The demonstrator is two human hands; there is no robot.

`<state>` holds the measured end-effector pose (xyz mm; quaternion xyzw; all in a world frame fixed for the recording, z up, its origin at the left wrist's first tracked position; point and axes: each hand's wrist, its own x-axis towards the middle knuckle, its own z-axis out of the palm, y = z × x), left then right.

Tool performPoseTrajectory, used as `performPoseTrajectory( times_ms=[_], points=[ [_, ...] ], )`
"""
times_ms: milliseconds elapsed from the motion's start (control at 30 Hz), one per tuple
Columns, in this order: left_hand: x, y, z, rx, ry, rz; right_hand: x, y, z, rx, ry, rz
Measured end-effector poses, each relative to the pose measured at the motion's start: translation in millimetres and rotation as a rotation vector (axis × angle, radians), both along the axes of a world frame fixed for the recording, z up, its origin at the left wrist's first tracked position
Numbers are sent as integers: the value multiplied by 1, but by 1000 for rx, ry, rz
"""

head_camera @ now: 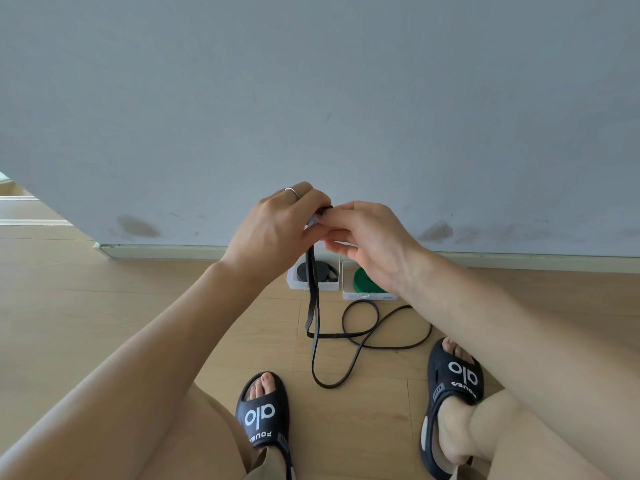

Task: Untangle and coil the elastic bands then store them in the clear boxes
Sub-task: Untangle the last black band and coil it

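Note:
A long black elastic band (313, 306) hangs from my two hands and trails in loose loops over the wooden floor. My left hand (277, 226) and my right hand (367, 237) meet in front of the wall, and both pinch the band's top end between fingertips and thumb. Below them, against the skirting, stand two clear boxes. The left box (294, 284) holds coiled black bands (327, 271). The right box (349, 292) holds a green coil (363, 280), partly hidden by my right wrist.
A grey-white wall (311, 98) rises just behind the boxes. My feet in black slides (263, 415) (453, 375) rest on the floor on either side of the band's loops. A wall corner (98, 245) lies at the left.

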<state>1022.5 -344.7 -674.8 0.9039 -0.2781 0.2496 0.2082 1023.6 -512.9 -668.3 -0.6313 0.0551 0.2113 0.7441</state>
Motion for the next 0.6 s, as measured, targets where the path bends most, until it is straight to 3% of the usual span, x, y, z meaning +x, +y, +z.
performPoseTrajectory(
  times_ms=[267,433,600],
  points=[
    [1,-5,-3,-65,-5,52,5,-4,9,137,92,26],
    [3,-5,-5,-220,106,109,10,-5,9,121,65,20],
    [2,-4,-2,-161,82,136,13,-7,7,151,106,74]
  ],
)
